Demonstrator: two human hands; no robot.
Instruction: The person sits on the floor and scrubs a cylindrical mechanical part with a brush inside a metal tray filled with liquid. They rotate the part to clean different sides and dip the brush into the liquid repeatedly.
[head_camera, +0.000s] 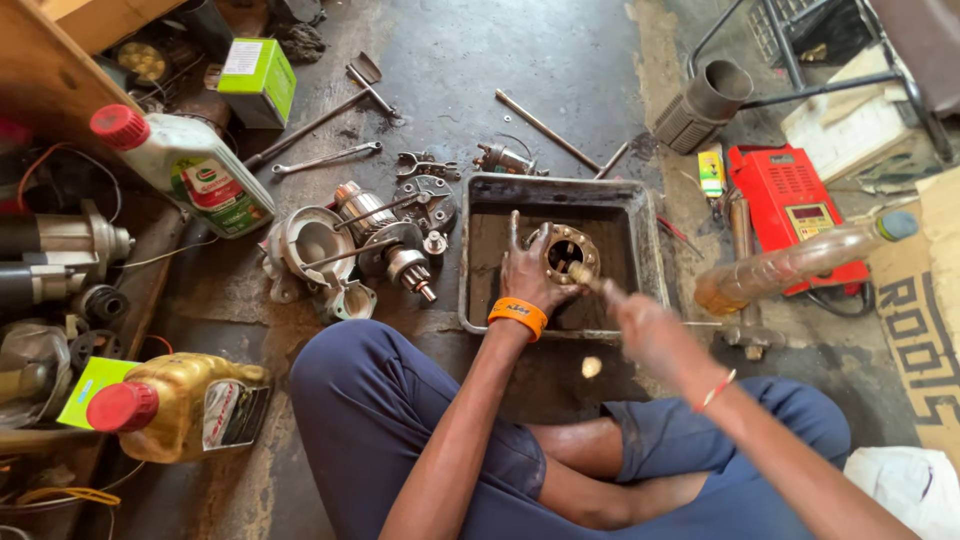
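The left hand (527, 275) is closed around a round metal housing with a ring of holes (571, 252), held over the dirty grey metal tray (480, 260). The right hand (640, 325), blurred, grips a small brush (583, 275) whose tip meets the housing from the right.

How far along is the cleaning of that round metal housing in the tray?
Done: starter parts lie stripped apart on the floor. In hand: left hand holds the round housing over the metal tray; blurred right hand works a brush in it. Left: other parts sit outside the tray.
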